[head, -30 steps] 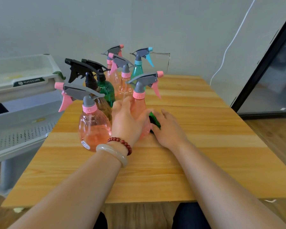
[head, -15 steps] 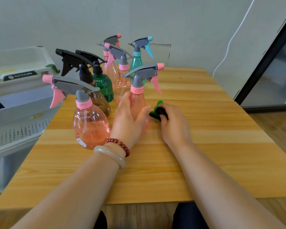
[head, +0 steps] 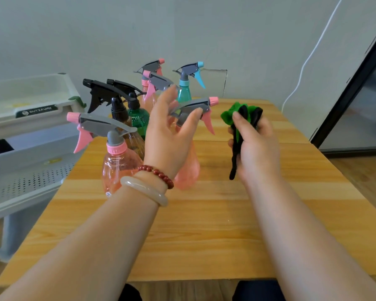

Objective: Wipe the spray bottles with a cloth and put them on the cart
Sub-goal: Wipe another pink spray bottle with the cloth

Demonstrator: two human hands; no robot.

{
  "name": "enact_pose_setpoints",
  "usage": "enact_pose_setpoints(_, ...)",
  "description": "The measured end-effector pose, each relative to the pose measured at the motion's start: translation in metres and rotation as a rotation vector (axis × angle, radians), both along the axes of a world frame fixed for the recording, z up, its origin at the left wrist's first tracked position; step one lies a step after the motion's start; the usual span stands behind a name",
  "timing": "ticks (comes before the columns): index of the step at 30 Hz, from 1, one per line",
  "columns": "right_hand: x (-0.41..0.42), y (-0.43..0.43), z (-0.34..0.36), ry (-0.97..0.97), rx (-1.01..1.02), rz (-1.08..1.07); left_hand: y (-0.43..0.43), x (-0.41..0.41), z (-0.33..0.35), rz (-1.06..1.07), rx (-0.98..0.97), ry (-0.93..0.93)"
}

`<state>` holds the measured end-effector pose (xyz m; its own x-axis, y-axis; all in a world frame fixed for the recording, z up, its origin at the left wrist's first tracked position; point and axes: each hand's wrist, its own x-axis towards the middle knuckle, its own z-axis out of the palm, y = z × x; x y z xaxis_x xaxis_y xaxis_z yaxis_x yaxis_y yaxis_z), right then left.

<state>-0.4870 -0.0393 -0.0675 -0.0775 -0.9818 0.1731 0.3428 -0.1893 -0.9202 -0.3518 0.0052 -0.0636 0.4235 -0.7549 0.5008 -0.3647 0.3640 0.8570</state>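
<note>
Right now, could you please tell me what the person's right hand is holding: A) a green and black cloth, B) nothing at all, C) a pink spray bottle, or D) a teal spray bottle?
A: the right hand has its fingers curled round the green and black cloth.

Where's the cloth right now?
Head view, right of centre: the green-and-black cloth is gripped in the right hand, above the table, just right of the pink spray bottle by the left hand.

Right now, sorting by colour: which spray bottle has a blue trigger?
The teal bottle at the back right; all others have pink or black triggers.
</note>
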Motion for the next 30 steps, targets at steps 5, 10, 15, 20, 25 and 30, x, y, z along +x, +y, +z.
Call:
enact_pose_setpoints(5, 0.003, 0.003, 0.004, 0.162, -0.187, -0.110, 0.000, 0.004, 0.001, 0.019, 0.006, -0.087)
enact_pose_setpoints(10, 0.015, 0.006, 0.004, 0.156, -0.283, -0.136, 0.003, 0.003, -0.001, 0.019, -0.036, -0.089)
enact_pose_setpoints(15, 0.031, 0.004, 0.004, -0.036, -0.240, 0.030, 0.000, -0.001, -0.006, -0.070, -0.086, -0.049)
enact_pose_setpoints(20, 0.039, 0.006, 0.003, -0.213, -0.187, 0.170, -0.005, -0.002, -0.009, -0.168, -0.089, 0.162)
enact_pose_setpoints(25, 0.032, 0.004, -0.011, 0.030, -0.297, -0.125, -0.009, -0.007, -0.008, -0.208, -0.072, 0.247)
enact_pose_setpoints(30, 0.023, -0.006, -0.009, 0.027, -0.276, -0.212, -0.007, -0.011, -0.010, -0.215, -0.092, 0.215)
